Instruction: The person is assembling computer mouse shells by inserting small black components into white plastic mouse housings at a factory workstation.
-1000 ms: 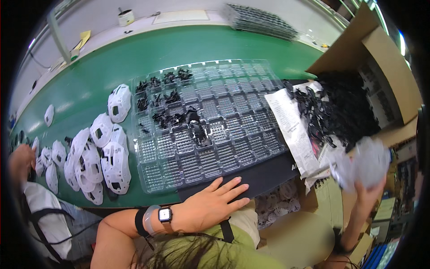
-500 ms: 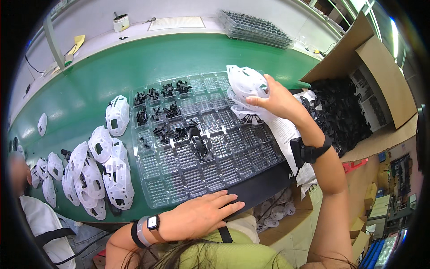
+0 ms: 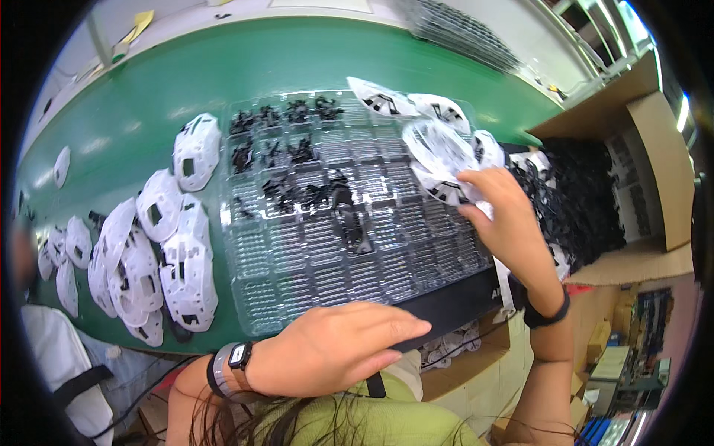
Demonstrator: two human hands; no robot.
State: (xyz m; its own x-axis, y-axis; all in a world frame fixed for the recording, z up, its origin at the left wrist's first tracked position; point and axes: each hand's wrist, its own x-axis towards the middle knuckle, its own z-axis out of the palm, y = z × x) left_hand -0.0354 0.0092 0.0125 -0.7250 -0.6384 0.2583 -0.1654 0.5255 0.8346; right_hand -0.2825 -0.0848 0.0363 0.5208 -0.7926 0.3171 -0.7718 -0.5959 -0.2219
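My right hand (image 3: pixel 513 223) is at the right side of the clear compartment tray (image 3: pixel 297 290). Its thumb and forefinger close round the end of a white plastic shell (image 3: pixel 440 187). A second white shell (image 3: pixel 442 145) lies against that one, blurred. Two more shells, a pointed one (image 3: pixel 379 98) and one beside it (image 3: pixel 442 110), rest at the tray's far right corner. My left hand (image 3: pixel 349 342) hovers at the tray's near edge, fingers stretched out, holding nothing. Small black parts (image 3: pixel 297 111) fill several compartments, and a larger black piece (image 3: pixel 349 219) sits mid-tray.
Several white shells (image 3: pixel 190 267) lie in a group left of the tray on the green table (image 3: pixel 282 67). An open cardboard box (image 3: pixel 662 156) with black parts stands at the right. Stacked clear trays (image 3: pixel 461 33) lie at the back. Another person's sleeve shows at far left.
The stack of white shells in my right hand has come apart, with some now spread over the tray's far right corner. My right hand has moved lower. The view has shifted.
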